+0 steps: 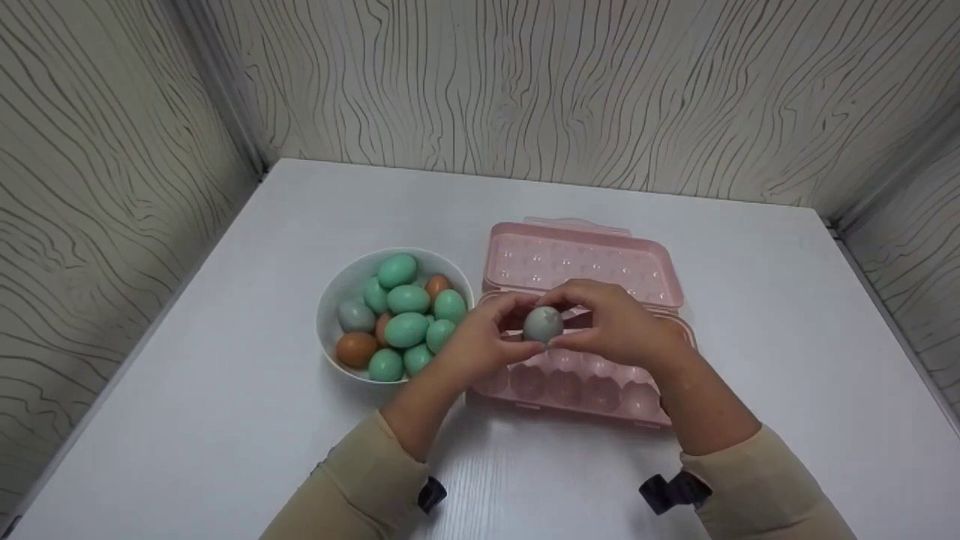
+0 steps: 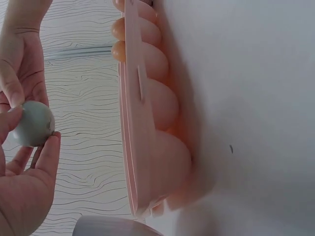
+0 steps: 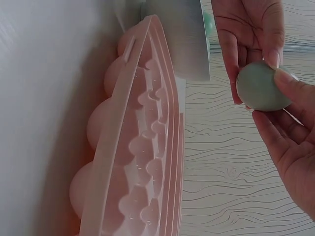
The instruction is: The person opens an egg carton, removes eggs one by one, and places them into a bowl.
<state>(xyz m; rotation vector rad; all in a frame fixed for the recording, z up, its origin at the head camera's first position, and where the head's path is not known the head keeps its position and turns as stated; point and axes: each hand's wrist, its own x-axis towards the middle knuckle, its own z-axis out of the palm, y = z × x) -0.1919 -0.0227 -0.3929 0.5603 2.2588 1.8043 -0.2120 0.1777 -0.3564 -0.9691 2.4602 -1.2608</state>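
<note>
A grey-green egg point(image 1: 543, 325) is held up over the pink egg carton point(image 1: 592, 401) by both hands at once. My left hand point(image 1: 484, 337) pinches it from the left between thumb and fingers. From the opposite side my right hand point(image 1: 626, 322) grips it the same way, and the two thumbs meet on its near face. Beneath the hands the carton lies open, its lid point(image 1: 577, 259) folded back. Its front row of cups shows no eggs. In the left wrist view, brown eggs point(image 2: 118, 51) stick up at the carton's far end.
Left of the carton, close beside it, stands a white bowl point(image 1: 324, 330) heaped with green eggs point(image 1: 406, 330), several brown eggs point(image 1: 356, 349) and a grey egg point(image 1: 355, 316). Everything rests on a white table point(image 1: 247, 285) walled by wood-grain panels point(image 1: 525, 90).
</note>
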